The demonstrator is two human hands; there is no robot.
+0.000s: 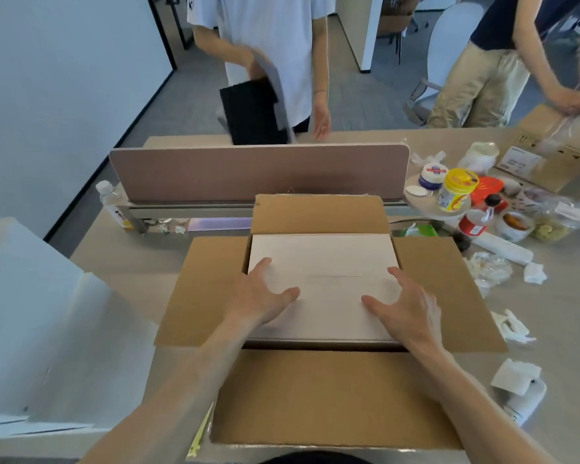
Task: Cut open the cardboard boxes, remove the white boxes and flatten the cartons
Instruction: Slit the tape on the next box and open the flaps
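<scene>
A brown cardboard box [332, 396] stands open on the desk in front of me, its four flaps spread outward. Inside lies a white box [325, 256], filling the opening. My left hand [260, 296] rests on the white box's left part with fingers spread apart. My right hand [406, 303] rests on its right part, fingers also spread. Neither hand grips anything.
A stack of white boxes [31, 313] sits at my left. A pink desk divider [258, 172] stands behind the carton. Jars, bottles, wrappers and crumpled tissues [482, 209] clutter the right side. Two people stand beyond the desk; one handles another cardboard box [549, 142].
</scene>
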